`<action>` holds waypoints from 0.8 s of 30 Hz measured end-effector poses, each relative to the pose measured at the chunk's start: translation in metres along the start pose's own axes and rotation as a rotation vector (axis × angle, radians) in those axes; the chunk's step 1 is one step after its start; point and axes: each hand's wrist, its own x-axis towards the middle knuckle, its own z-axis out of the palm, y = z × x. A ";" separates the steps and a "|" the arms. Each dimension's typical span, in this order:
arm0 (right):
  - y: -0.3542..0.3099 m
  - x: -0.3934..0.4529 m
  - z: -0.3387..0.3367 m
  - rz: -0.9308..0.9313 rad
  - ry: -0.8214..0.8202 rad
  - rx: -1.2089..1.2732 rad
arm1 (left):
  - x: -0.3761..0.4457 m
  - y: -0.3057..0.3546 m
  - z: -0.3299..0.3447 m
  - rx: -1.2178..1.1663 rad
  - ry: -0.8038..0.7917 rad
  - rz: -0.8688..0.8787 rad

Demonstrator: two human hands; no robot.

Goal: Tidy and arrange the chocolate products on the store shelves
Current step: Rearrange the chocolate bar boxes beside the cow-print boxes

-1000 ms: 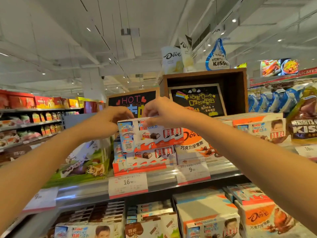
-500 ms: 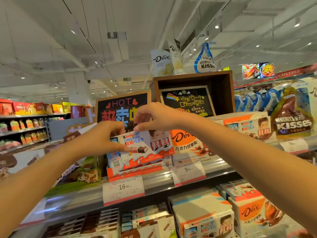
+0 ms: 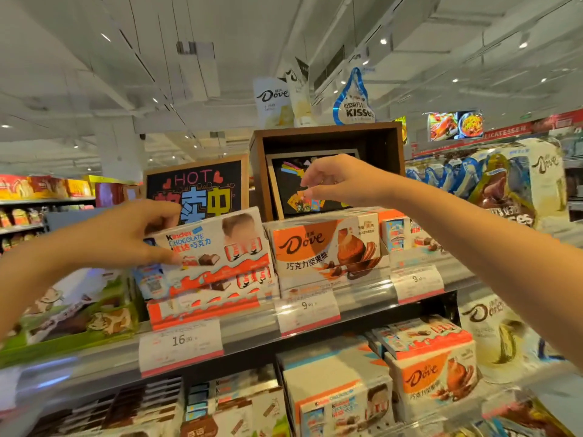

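Observation:
A white and orange Kinder chocolate box point(image 3: 217, 247) leans tilted, face forward, on top of more Kinder boxes in an orange display carton point(image 3: 202, 307) on the upper shelf. My left hand point(image 3: 126, 234) grips that box at its left end, thumb on the front. My right hand point(image 3: 340, 181) hovers above and to the right, over the orange Dove boxes point(image 3: 325, 247), fingers loosely curled and holding nothing.
Price tags point(image 3: 181, 345) run along the shelf rail. A "HOT" chalkboard sign point(image 3: 195, 187) and a wooden box point(image 3: 325, 137) stand behind the goods. A green carton point(image 3: 79, 313) sits at left, Kisses bags point(image 3: 504, 190) at right, more Kinder and Dove boxes point(image 3: 435, 376) on the shelf below.
The top Kinder box has tipped from flat to facing forward. My right hand has let go of it and lifted up to the right; my left hand still holds its left end.

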 end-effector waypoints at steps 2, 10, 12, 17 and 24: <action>0.008 -0.002 -0.009 -0.007 -0.010 -0.011 | 0.002 0.002 0.000 -0.001 -0.050 -0.005; 0.025 -0.007 -0.027 -0.081 -0.032 -0.028 | 0.003 0.022 0.004 0.013 -0.084 -0.134; 0.026 -0.006 -0.028 -0.104 -0.032 -0.011 | 0.006 0.025 0.004 0.020 -0.081 -0.169; 0.035 -0.009 -0.027 -0.149 -0.062 0.024 | 0.016 0.016 0.011 -0.006 -0.126 -0.272; 0.046 -0.011 -0.022 -0.143 -0.070 0.043 | 0.019 0.016 0.012 0.128 -0.180 -0.298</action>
